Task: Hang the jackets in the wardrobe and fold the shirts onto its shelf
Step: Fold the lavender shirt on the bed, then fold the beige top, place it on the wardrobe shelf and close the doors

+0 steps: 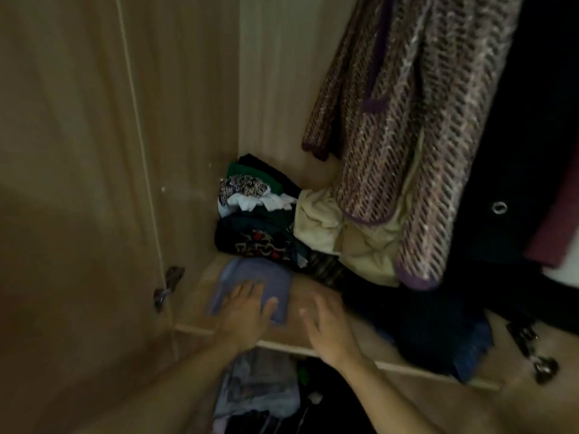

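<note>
Lavender folded shirt flat on shelf beneath left hand, long axis unclear.

No text, label, brand or number can be read anywhere in this dim, blurred view. The patterned cloth in the pile at the back left corner of the shelf shows only red and pale shapes, too smeared to tell as lettering. The metal ring on the dark garment hanging at the right bears no mark that can be made out.
</note>
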### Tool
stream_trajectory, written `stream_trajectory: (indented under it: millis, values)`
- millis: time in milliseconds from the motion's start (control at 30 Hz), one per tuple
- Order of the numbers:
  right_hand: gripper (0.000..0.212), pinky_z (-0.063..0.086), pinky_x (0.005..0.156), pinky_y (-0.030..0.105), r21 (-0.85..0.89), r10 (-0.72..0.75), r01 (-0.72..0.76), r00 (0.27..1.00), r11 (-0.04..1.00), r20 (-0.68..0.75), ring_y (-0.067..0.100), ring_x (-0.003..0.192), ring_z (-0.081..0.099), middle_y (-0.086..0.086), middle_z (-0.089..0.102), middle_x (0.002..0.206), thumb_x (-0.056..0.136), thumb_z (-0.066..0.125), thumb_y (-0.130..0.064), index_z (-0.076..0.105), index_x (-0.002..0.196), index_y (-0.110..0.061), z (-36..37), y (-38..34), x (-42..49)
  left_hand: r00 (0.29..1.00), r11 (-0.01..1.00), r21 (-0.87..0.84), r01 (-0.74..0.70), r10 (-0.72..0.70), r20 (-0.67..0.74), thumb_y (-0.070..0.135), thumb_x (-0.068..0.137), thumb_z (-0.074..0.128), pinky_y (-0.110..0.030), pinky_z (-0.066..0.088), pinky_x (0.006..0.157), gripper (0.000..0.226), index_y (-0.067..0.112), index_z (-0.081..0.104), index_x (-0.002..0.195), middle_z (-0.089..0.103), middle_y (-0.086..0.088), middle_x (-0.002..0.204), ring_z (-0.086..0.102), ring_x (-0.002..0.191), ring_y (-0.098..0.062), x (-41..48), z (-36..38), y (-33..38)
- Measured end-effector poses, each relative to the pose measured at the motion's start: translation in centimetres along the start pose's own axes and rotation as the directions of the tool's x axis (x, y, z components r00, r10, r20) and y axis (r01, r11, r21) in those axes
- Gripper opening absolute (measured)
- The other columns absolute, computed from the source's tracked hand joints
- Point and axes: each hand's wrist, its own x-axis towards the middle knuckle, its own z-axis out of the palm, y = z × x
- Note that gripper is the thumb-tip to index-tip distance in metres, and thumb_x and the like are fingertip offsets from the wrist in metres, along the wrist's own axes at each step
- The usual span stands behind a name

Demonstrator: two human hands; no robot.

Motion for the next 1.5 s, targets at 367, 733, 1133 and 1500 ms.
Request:
stream_trajectory:
  millis: [367, 733, 1133, 1500]
  values:
    - [0.073, 0.029, 0.115, 0.039, -0.046, -0.031, 0.024, 0.99, 0.999, -0.14, 0.024, 0.142, 0.03, 0.007, 0.035, 0.154, 0.091, 0.031, -0.063, 0.035, 0.148, -0.018, -3.6, -0.4, -12.3, 0.993, 0.989, 0.085, -0.122, 0.122, -0.003, 0.067, 0.091, 0.011, -0.045, 0.047, 0.098, 0.087, 0.006, 0.057, 0.133, 0.057, -0.015, 0.137, 0.055, 0.123, -0.036, -10.3, -4.1, 6.7]
    - [0.058, 0.025, 0.112, 0.026, -0.114, 0.242, -0.3, 0.901, 0.947, -0.359, 0.025, 0.136, 0.038, 0.012, 0.041, 0.147, 0.097, 0.05, -0.041, 0.038, 0.145, -0.011, -9.1, 0.4, -27.6, 0.882, 0.901, -0.157, -0.405, 0.43, 0.19, 0.058, 0.097, 0.027, -0.047, 0.036, 0.107, 0.06, 0.021, 0.04, 0.142, 0.045, -0.007, 0.144, 0.037, 0.133, -0.03, -16.6, -0.2, 13.9]
    - [0.058, 0.033, 0.112, 0.045, -0.07, 0.554, -0.717, 0.593, 0.693, -0.584, 0.029, 0.137, 0.034, 0.013, 0.037, 0.149, 0.095, 0.051, -0.045, 0.039, 0.143, -0.015, -12.6, 0.9, -52.8, 0.525, 0.58, -0.505, -0.639, 0.809, 0.264, 0.06, 0.093, 0.026, -0.042, 0.034, 0.11, 0.067, 0.019, 0.039, 0.145, 0.044, -0.007, 0.148, 0.04, 0.134, -0.029, -32.4, 2.5, 28.1]
    - [0.061, 0.027, 0.115, 0.048, 0.128, 0.624, -0.878, 0.218, 0.461, -0.75, 0.023, 0.145, 0.022, 0.007, 0.027, 0.157, 0.097, 0.045, -0.048, 0.03, 0.149, -0.019, -14.7, -4.4, -81.3, 0.187, 0.276, -0.572, -0.772, 0.96, 0.21, 0.065, 0.092, 0.031, -0.046, 0.036, 0.109, 0.068, 0.024, 0.041, 0.145, 0.043, -0.004, 0.149, 0.037, 0.136, -0.026, -55.3, -2.0, 41.0]
